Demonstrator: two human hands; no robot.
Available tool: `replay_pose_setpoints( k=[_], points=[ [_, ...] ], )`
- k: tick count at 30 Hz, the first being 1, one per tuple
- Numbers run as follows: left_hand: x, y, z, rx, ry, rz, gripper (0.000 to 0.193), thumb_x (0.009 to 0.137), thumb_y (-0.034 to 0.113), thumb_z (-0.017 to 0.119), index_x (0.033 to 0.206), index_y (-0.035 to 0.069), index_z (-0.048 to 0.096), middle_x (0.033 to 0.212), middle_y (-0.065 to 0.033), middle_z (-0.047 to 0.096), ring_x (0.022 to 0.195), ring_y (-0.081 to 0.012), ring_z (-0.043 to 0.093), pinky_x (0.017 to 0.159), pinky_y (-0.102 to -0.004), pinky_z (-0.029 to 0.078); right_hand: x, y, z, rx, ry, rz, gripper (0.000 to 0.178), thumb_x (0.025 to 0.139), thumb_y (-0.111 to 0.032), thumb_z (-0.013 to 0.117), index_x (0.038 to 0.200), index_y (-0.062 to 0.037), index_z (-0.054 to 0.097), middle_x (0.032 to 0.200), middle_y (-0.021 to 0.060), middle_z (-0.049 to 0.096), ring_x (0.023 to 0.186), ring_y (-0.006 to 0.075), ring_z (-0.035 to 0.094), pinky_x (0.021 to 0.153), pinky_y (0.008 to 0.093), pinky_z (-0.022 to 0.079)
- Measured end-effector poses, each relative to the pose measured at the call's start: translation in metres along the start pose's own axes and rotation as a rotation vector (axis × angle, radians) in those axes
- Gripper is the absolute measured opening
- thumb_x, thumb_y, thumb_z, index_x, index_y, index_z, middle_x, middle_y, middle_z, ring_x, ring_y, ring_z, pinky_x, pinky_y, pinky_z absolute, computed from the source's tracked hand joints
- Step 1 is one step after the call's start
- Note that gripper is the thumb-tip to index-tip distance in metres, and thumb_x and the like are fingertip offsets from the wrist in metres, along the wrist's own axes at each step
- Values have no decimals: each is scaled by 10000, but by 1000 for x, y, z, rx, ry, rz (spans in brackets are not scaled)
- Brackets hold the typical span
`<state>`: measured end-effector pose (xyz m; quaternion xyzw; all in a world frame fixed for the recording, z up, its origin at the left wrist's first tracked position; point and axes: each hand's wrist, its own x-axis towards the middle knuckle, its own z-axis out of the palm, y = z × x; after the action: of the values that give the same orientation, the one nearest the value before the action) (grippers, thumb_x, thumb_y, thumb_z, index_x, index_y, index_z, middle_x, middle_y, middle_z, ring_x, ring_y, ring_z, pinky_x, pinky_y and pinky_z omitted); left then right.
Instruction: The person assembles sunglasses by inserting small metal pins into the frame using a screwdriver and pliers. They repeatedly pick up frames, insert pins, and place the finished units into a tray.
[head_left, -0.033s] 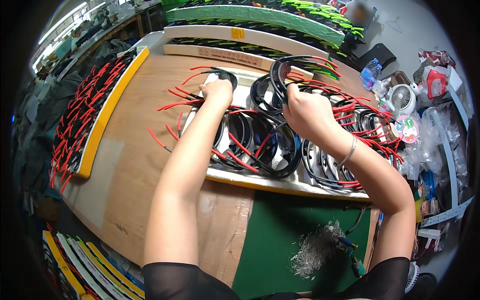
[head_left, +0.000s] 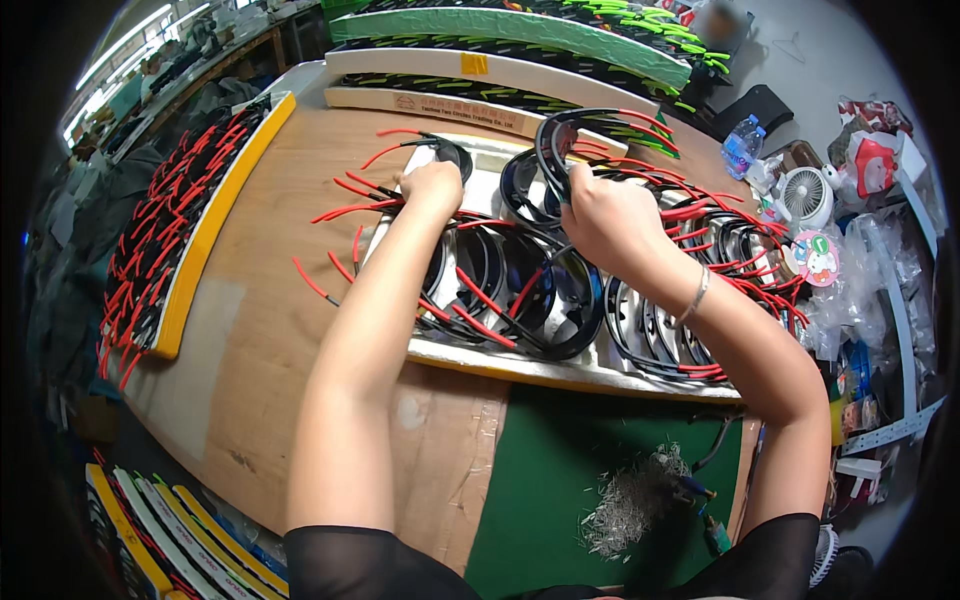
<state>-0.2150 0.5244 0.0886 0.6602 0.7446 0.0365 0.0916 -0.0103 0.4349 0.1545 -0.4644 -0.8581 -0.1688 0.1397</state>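
While the right hand [head_left: 612,215] pinched red-tipped black sunglasses [head_left: 546,165], upper centre, they looked light, springy, best rim-held; the left hand's [head_left: 434,187] fingers I couldn't read.

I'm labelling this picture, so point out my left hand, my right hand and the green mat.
Left hand [head_left: 435,184]: head view, back of hand.
Right hand [head_left: 612,215]: head view, back of hand.
Green mat [head_left: 540,480]: head view, bare surface.
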Motion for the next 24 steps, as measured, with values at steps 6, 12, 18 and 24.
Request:
replay_pose_setpoints(
  k=[6,12,18,24],
  points=[
    [5,-7,2,-228,381,-55,218,820,145,491,923,14,632,987,-189,628,947,-318,605,892,-487,386,45,-9,53,66,53,15,146,737,-98,498,798,34,477,599,178,591,555,344,600,507,443,473],
    [5,-96,-62,-710,899,-11,302,904,252,442,879,-22,567,803,-225,605,780,-348,593,689,-427,444,86,-54,99,49,-55,83,156,757,-89,545,856,31,542,698,154,648,646,260,661,538,343,520],
    [-133,-112,-70,-879,947,286,212,947,146,401,965,-32,514,810,-38,540,712,-84,427,655,-231,380,95,-58,114,199,-289,272,196,763,-149,561,889,-46,670,862,115,670,817,268,651,742,371,494],
    [-313,-126,-39,-810,735,125,290,946,153,383,1111,-62,486,989,-103,567,887,-143,530,794,-259,419,83,-58,110,208,-74,304,561,771,-509,572,962,18,602,1031,159,585,1089,317,468,844,396,430]
  ],
)
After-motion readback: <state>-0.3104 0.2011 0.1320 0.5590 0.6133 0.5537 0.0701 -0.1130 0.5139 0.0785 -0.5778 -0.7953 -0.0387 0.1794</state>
